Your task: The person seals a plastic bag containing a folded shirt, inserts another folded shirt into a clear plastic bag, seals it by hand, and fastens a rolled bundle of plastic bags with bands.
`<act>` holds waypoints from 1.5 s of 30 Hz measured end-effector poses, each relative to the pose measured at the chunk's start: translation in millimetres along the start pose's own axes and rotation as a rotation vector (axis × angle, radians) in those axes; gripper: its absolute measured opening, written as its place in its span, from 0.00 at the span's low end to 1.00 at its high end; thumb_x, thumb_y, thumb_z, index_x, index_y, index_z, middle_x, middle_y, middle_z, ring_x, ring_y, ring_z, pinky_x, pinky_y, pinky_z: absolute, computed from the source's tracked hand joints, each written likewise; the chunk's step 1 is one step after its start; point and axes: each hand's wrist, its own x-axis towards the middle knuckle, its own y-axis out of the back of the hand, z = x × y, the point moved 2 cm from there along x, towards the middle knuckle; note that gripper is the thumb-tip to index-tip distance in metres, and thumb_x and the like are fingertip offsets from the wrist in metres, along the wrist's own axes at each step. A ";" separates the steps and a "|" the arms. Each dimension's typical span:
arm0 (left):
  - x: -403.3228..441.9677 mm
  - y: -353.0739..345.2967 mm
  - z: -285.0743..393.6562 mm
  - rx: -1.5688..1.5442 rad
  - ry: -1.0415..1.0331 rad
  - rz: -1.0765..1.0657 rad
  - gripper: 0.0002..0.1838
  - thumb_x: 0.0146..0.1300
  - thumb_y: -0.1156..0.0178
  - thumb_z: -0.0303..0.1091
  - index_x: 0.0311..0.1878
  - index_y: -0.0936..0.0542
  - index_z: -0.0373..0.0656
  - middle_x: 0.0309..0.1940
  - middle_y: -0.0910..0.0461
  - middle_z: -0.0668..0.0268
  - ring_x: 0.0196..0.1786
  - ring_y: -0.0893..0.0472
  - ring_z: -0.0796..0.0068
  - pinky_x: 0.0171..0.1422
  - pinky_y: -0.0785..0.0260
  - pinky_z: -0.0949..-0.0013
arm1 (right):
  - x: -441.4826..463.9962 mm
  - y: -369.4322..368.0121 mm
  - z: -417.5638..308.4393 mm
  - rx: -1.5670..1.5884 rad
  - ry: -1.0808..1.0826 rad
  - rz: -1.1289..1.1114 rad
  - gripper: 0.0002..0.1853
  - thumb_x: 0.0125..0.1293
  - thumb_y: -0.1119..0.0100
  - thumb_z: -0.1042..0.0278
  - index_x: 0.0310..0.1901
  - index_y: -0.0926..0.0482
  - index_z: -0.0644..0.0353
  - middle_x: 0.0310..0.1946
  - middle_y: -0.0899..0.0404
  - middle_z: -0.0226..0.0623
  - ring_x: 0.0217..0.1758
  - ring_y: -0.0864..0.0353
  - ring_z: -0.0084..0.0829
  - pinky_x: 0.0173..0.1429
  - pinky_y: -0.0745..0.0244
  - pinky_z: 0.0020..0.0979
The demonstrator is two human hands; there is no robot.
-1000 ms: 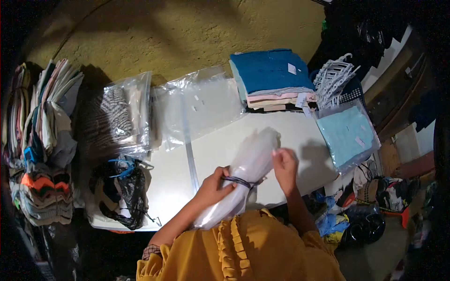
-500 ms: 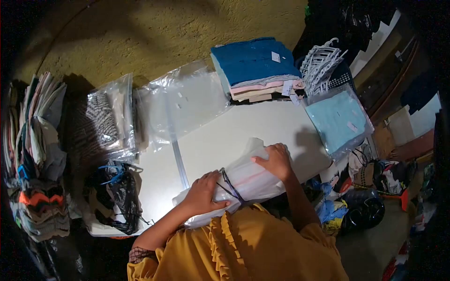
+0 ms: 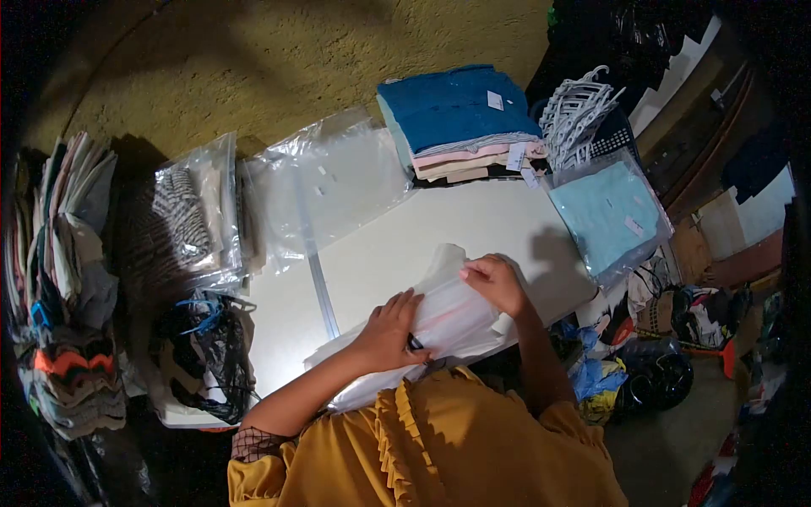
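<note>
A rolled bundle of clear plastic bags (image 3: 452, 314) lies along the table's near edge, against the mustard top I wear. My left hand (image 3: 390, 334) is wrapped over its left half. A dark band (image 3: 414, 343) around the bundle shows between that hand's thumb and fingers, the rest of it mostly covered. At the bundle's upper right, my right hand (image 3: 497, 283) has thumb and fingers pinched together on the plastic edge. One loose corner of plastic sticks up between the hands.
Flat clear bags (image 3: 338, 190) lie on the white table (image 3: 473, 221). Folded clothes (image 3: 463, 110) with tags are stacked behind. White hangers (image 3: 579, 118) and a bagged light-blue garment (image 3: 610, 218) are at right. Bagged striped garments (image 3: 190, 215), a black bag (image 3: 221, 359) and piled clothes (image 3: 72, 253) stand left.
My left hand has slid right and up, over the dark band. My right hand has moved slightly left and gone from lying spread on the bundle to pinching its edge.
</note>
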 end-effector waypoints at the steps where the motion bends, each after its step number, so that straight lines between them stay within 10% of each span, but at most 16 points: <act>1: 4.2 -2.4 -3.1 0.024 0.017 0.001 0.52 0.48 0.36 0.58 0.68 0.46 0.35 0.68 0.47 0.42 0.69 0.44 0.43 0.69 0.49 0.46 | -0.1 2.2 4.5 0.046 -0.025 -0.065 0.17 0.55 0.34 0.58 0.40 0.20 0.63 0.32 0.24 0.38 0.36 0.26 0.36 0.41 0.30 0.34; 7: 15.9 2.4 -31.1 -0.116 -0.085 -0.023 0.52 0.45 0.33 0.57 0.67 0.43 0.34 0.66 0.44 0.40 0.68 0.41 0.44 0.70 0.46 0.54 | -10.2 10.3 -4.5 -0.305 0.437 -0.097 0.27 0.59 0.35 0.62 0.58 0.30 0.62 0.40 0.24 0.40 0.36 0.25 0.28 0.47 0.27 0.31; 12: 28.0 25.1 -63.7 -0.520 0.036 -0.279 0.53 0.47 0.29 0.49 0.69 0.47 0.34 0.66 0.41 0.45 0.69 0.41 0.54 0.72 0.48 0.62 | 12.1 -1.3 24.7 0.301 0.066 -0.085 0.20 0.64 0.41 0.65 0.56 0.29 0.63 0.40 0.26 0.31 0.40 0.27 0.23 0.48 0.29 0.26; 15: 20.2 65.0 -50.0 -0.398 0.169 -0.275 0.47 0.54 0.34 0.51 0.69 0.44 0.34 0.64 0.37 0.46 0.68 0.38 0.55 0.72 0.49 0.58 | 18.3 0.1 42.1 0.377 -0.014 -0.067 0.18 0.66 0.44 0.63 0.53 0.27 0.64 0.38 0.26 0.28 0.39 0.28 0.20 0.46 0.31 0.23; 18: 9.1 61.9 -47.4 0.359 0.135 0.012 0.44 0.56 0.38 0.53 0.68 0.43 0.36 0.63 0.35 0.46 0.68 0.38 0.54 0.72 0.50 0.55 | 24.3 -12.9 68.9 0.481 -0.109 -0.048 0.17 0.66 0.43 0.60 0.47 0.25 0.66 0.36 0.25 0.31 0.38 0.28 0.20 0.43 0.31 0.22; 27: 4.7 19.8 -3.1 0.716 -0.023 0.187 0.49 0.51 0.37 0.58 0.68 0.44 0.37 0.64 0.39 0.43 0.65 0.38 0.43 0.68 0.50 0.41 | 41.7 -36.6 46.7 0.525 -0.409 -0.059 0.18 0.66 0.44 0.54 0.42 0.24 0.64 0.32 0.22 0.31 0.29 0.26 0.24 0.37 0.30 0.25; 34: 23.8 84.0 -47.9 0.003 0.224 0.186 0.40 0.38 0.25 0.40 0.55 0.30 0.32 0.39 0.20 0.53 0.42 0.20 0.56 0.51 0.29 0.64 | 35.6 -15.2 34.5 1.432 -0.201 -0.194 0.18 0.67 0.46 0.56 0.49 0.27 0.62 0.41 0.22 0.34 0.39 0.23 0.26 0.41 0.26 0.29; 37: 20.9 89.4 -66.1 -0.281 0.286 0.278 0.36 0.41 0.27 0.41 0.54 0.28 0.36 0.33 0.20 0.56 0.37 0.21 0.61 0.44 0.29 0.66 | 24.1 -10.5 26.7 1.208 -0.088 0.161 0.19 0.67 0.47 0.61 0.54 0.31 0.65 0.46 0.25 0.42 0.47 0.23 0.32 0.52 0.27 0.34; 45: 28.9 76.6 -74.8 -1.260 0.343 0.239 0.24 0.52 0.31 0.33 0.50 0.27 0.33 0.34 0.23 0.68 0.32 0.24 0.80 0.38 0.30 0.74 | 8.5 -60.2 -44.4 0.714 0.258 0.292 0.40 0.54 0.33 0.74 0.65 0.47 0.63 0.49 0.33 0.40 0.51 0.30 0.26 0.44 0.25 0.27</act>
